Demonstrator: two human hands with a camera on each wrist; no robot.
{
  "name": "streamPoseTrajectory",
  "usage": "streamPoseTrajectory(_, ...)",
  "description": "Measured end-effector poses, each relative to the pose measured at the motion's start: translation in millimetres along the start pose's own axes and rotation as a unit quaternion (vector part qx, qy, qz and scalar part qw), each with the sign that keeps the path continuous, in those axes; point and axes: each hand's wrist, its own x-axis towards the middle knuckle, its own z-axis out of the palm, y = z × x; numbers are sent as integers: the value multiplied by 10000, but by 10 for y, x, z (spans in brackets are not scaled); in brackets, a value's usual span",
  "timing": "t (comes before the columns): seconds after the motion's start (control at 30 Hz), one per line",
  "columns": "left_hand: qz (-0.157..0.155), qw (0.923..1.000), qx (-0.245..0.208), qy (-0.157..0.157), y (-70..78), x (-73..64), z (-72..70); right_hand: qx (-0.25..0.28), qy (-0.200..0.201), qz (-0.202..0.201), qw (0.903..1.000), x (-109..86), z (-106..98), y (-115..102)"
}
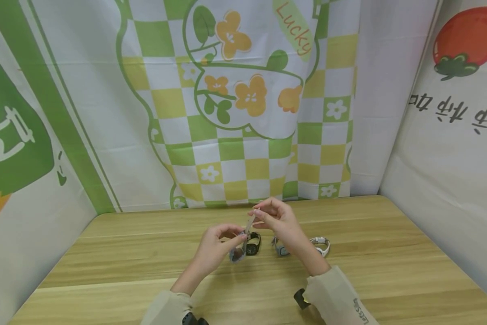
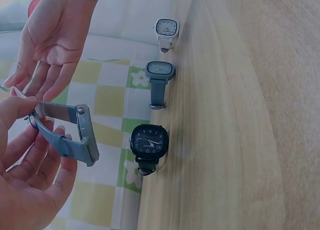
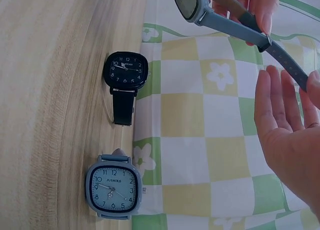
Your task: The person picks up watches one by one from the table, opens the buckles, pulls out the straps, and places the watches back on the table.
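A blue-grey wristwatch (image 3: pixel 235 28) is held up above the table between both hands, its strap forming a loop. My left hand (image 1: pixel 212 249) pinches the strap close to the buckle, and the watch case (image 2: pixel 88 135) hangs beyond those fingers in the left wrist view. With thumb and fingertips, my right hand (image 1: pixel 279 221) grips the free tail of the strap (image 3: pixel 287 64), which runs out past the buckle, pulled fairly straight. The other fingers of the right hand are extended in the right wrist view.
On the table (image 1: pixel 146 257) behind the hands stand a black watch (image 1: pixel 252 248), another blue-grey watch (image 3: pixel 114 188) and a white watch (image 2: pixel 166 33), in a row from left to right. Patterned curtains (image 1: pixel 243 153) hang at the table's back edge.
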Motion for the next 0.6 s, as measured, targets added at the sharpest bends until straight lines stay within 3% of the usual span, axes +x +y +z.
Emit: streamPoseTrajectory(0.6,58,9994,-279,175,22,1,40,4,-52,-80,10000,-6,25,20)
